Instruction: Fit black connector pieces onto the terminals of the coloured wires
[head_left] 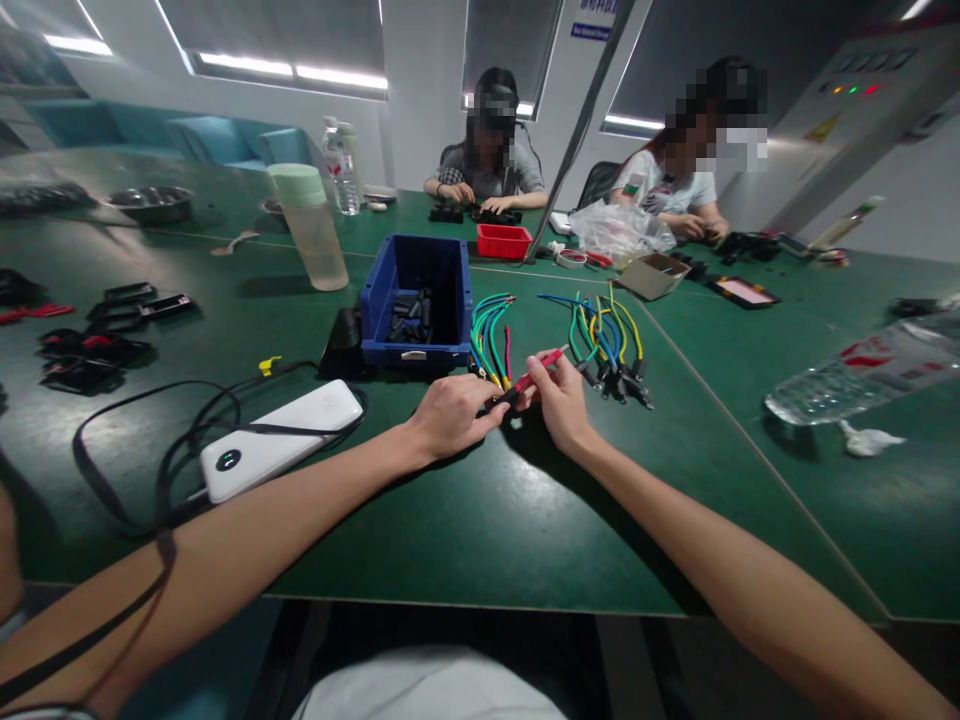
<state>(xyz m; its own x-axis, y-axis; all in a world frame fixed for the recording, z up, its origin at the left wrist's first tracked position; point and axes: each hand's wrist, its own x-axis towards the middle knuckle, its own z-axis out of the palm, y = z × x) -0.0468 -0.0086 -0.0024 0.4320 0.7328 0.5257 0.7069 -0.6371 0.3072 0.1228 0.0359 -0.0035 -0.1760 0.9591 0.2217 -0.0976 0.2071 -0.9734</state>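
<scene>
Hands pinch one red wire (534, 374) near the counter's (480, 540) middle.
Our left hand (450, 415) and right hand (559, 395) have fingers closed on it; light, limp, we judge, best gripped by its stiff black end.

wall sign (592, 28), print too blurred

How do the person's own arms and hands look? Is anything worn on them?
Both forearms are bare, with no sleeves in view. The left hand and the right hand wear no gloves, and no rings or watch can be seen. A thin black strap crosses the left arm near the elbow.
</scene>
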